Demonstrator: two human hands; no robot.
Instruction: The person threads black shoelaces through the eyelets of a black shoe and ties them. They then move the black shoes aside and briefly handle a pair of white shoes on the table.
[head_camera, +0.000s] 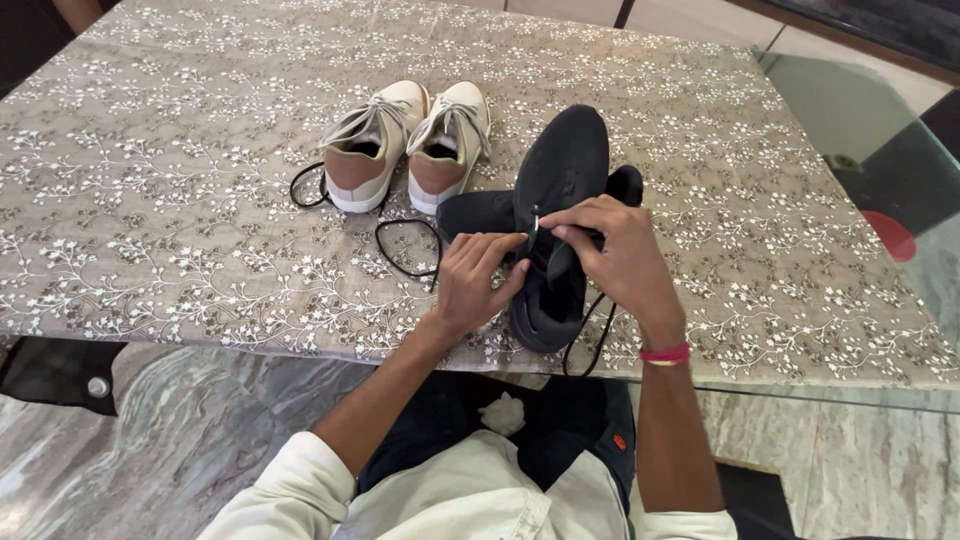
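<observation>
Black shoe (560, 200), tilted; left hand (475, 275), right hand (620, 255) pinching its lace (533, 232).

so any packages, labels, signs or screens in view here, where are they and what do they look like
No packages, signs or screens.
Only label-like thing: a small orange patch on the dark garment at the person's lap, below the table edge; too small to make out.
Both hands, left hand and right hand, are on a black shoe, which shows no label.

A counter (160, 180) under a floral-patterned cloth carries two cream-and-tan sneakers (405, 145) side by side toward the far middle, black shoes (560, 170) at the near edge, and loose black laces (405, 250) between.
</observation>
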